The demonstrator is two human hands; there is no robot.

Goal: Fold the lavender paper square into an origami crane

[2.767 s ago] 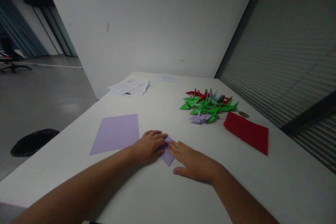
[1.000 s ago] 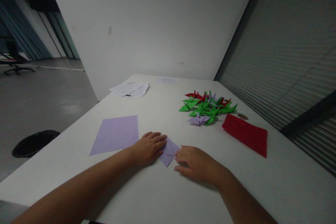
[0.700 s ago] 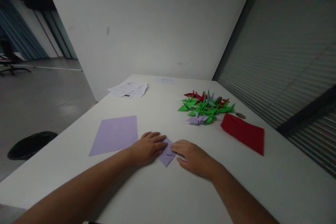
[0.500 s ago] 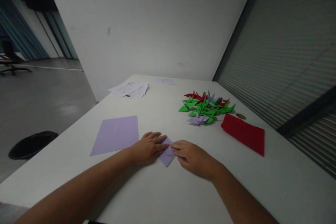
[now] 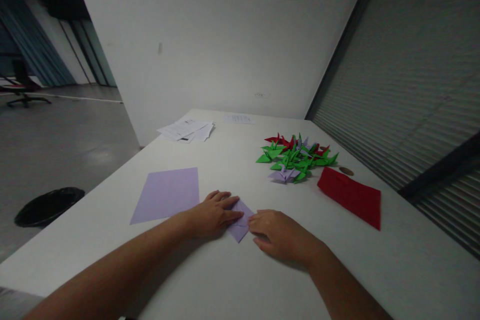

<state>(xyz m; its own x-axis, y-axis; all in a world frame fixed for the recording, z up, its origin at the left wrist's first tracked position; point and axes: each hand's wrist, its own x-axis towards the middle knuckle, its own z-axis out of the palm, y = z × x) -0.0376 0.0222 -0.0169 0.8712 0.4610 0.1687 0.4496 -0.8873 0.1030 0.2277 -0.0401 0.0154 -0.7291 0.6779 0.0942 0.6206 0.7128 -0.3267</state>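
A small folded lilac paper (image 5: 240, 221) lies on the white table (image 5: 232, 280) right in front of me. My left hand (image 5: 212, 213) rests flat on its left part, fingers stretched out over it. My right hand (image 5: 279, 236) lies at the paper's right edge with its fingers curled and pressed together on that edge. Much of the folded piece is hidden under the two hands.
A flat lilac sheet (image 5: 167, 194) lies to the left. A heap of green, red and lilac folded paper figures (image 5: 296, 156) and red sheets (image 5: 350, 196) lie to the right. White printed papers (image 5: 186, 130) sit at the far end. A black bin (image 5: 44, 205) stands on the floor.
My right hand went from lying flat over the folded paper to a curled grip at its right edge and slid slightly back. My left hand stayed pressed on the paper.
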